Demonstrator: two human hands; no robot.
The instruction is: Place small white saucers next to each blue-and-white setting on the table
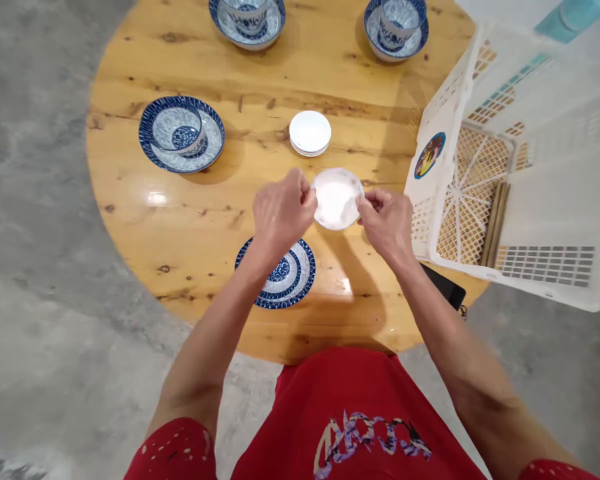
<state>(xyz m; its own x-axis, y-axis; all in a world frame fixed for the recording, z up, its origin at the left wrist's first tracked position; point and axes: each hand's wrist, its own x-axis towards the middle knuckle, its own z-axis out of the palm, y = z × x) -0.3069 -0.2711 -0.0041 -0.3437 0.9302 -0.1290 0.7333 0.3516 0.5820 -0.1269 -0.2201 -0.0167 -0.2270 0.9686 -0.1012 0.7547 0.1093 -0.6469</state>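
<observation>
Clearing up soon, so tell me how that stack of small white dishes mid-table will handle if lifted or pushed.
The stack of white dishes looks glazed and rigid, so probably fragile and slick. Nested loosely, it may come apart if lifted by the top one. On the glossy table a push would likely slide it, not tip it.

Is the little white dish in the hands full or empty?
Empty, it seems: the dish, held at its rim by the left hand and right hand, shows only plain white inside.
</observation>
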